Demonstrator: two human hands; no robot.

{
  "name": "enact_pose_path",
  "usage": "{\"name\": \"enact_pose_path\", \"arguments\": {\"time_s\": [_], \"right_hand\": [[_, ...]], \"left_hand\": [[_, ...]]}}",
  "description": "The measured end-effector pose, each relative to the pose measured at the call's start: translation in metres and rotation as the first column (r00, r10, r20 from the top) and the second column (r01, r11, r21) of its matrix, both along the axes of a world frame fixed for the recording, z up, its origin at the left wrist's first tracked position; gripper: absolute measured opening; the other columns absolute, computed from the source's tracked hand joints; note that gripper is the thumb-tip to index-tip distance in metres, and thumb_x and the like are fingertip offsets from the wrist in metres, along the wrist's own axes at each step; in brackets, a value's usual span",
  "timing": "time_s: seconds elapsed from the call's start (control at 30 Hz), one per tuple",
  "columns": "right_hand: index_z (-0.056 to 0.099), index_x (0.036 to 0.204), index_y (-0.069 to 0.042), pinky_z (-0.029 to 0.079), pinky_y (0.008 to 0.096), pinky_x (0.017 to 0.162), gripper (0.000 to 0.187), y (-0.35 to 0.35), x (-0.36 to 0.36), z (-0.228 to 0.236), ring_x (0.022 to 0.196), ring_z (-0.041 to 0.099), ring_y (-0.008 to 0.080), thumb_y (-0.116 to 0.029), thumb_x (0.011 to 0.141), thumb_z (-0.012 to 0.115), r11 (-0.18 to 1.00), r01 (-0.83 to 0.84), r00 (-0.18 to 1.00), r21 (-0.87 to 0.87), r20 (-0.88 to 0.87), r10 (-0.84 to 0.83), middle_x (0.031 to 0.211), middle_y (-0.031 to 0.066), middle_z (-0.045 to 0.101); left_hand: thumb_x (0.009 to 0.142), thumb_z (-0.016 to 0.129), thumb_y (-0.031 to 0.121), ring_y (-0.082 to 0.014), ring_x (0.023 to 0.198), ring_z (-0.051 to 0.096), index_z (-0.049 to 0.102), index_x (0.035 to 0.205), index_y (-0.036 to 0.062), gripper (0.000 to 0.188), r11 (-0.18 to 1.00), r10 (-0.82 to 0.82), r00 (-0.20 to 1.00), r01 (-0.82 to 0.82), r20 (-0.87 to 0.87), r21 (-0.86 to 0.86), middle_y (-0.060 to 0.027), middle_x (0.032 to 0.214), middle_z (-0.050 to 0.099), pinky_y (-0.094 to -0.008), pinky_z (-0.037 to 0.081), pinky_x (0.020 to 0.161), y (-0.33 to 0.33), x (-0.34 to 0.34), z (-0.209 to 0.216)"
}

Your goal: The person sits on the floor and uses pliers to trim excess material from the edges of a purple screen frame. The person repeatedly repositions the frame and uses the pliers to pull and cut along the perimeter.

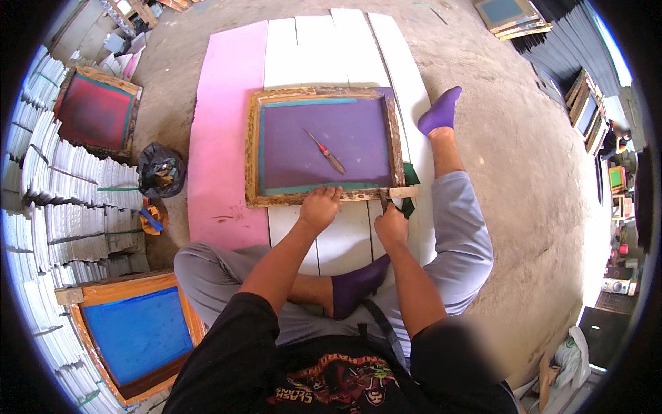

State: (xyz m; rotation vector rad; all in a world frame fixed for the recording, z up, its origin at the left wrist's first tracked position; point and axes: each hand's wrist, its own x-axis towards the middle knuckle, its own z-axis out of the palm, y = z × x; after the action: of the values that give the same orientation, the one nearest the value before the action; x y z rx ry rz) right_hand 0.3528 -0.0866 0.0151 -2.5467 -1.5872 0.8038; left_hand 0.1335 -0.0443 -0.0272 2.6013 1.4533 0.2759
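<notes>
In front of me lies a wooden screen-printing frame point(394, 131) with purple mesh point(289, 148) edged in teal. A thin pointed tool with a red and brown handle point(332, 158) rests on the mesh. My left hand point(321, 208) lies on the frame's near rail, its fingers over the wood. At the near right corner, my right hand point(393, 226) is closed around a dark, narrow hand tool point(384, 200) whose kind I cannot make out. This tool meets a short light wooden piece point(403, 193) at that corner. Dark green material point(410, 174) shows beside and below it.
Under the frame are white and pink boards point(224, 131). Tall white stacks point(62, 165), a black bag point(162, 170) and a blue-mesh frame point(138, 334) stand at left. A red-mesh frame point(96, 110) leans farther back. My right foot point(441, 112) rests beside the boards.
</notes>
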Motion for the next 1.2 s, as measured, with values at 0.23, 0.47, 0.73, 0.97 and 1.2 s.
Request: {"name": "enact_pose_path", "arguments": {"time_s": [0.23, 0.47, 0.73, 0.97, 1.2], "right_hand": [[0.064, 0.108, 0.002, 0.057, 0.0549, 0.087, 0.032, -0.003, 0.012, -0.006, 0.094, 0.070, 0.0483, -0.014, 0.081, 0.064, 0.996, -0.057, 0.997, 0.065, -0.055, 0.061, 0.097, 0.0308, 0.071], [0.066, 0.101, 0.004, 0.056, 0.0531, 0.083, 0.032, -0.022, -0.028, 0.030, 0.089, 0.070, 0.0469, -0.018, 0.078, 0.066, 0.953, -0.273, 0.900, 0.128, -0.315, 0.301, 0.090, 0.0300, 0.070], [0.063, 0.088, 0.002, 0.053, 0.0383, 0.062, 0.024, -0.016, -0.142, 0.034, 0.064, 0.068, 0.0240, -0.019, 0.081, 0.069, 0.928, -0.373, 0.592, -0.021, -0.775, 0.221, 0.068, 0.0126, 0.067], [0.061, 0.082, 0.002, 0.049, 0.0425, 0.050, 0.035, -0.002, -0.244, 0.038, 0.051, 0.063, 0.0264, -0.031, 0.095, 0.062, 0.799, -0.597, 0.440, 0.070, -0.805, 0.399, 0.065, 0.0134, 0.065], [0.057, 0.071, 0.001, 0.046, 0.0432, 0.045, 0.041, 0.007, -0.294, 0.036, 0.043, 0.059, 0.0266, -0.031, 0.097, 0.060, 0.767, -0.640, 0.452, 0.040, -0.788, 0.418, 0.056, 0.0127, 0.059]], "left_hand": [[0.093, 0.066, 0.028, -0.0354, 0.117, 0.066, 0.064, 0.131, 0.0026, 0.045, 0.999, 0.035, 0.999, -0.034, 0.023, -0.013, -0.0187, 0.124, 0.069, -0.0475, 0.052, 0.101, 0.001, 0.002, 0.004], [0.093, 0.068, 0.024, -0.0370, 0.104, 0.068, 0.071, 0.113, -0.0022, 0.033, 0.991, 0.135, 0.878, -0.113, 0.459, -0.076, -0.0201, 0.113, 0.072, -0.0442, 0.056, 0.087, -0.004, -0.015, 0.052], [0.102, 0.063, 0.029, -0.0188, 0.082, 0.070, 0.073, 0.105, -0.0014, 0.032, 0.444, 0.764, 0.519, 0.006, 0.383, -0.896, -0.0098, 0.093, 0.073, -0.0346, 0.057, 0.075, -0.026, -0.133, 0.064], [0.099, 0.067, 0.027, -0.0190, 0.072, 0.070, 0.073, 0.098, -0.0015, 0.029, 0.347, 0.864, 0.419, -0.099, 0.278, -0.933, -0.0083, 0.083, 0.072, -0.0329, 0.058, 0.068, -0.028, -0.218, 0.073], [0.095, 0.071, 0.036, -0.0187, 0.065, 0.070, 0.074, 0.093, 0.0029, 0.034, 0.283, 0.938, 0.271, -0.233, 0.217, -0.931, -0.0064, 0.081, 0.073, -0.0308, 0.055, 0.058, -0.034, -0.260, 0.075]]}}
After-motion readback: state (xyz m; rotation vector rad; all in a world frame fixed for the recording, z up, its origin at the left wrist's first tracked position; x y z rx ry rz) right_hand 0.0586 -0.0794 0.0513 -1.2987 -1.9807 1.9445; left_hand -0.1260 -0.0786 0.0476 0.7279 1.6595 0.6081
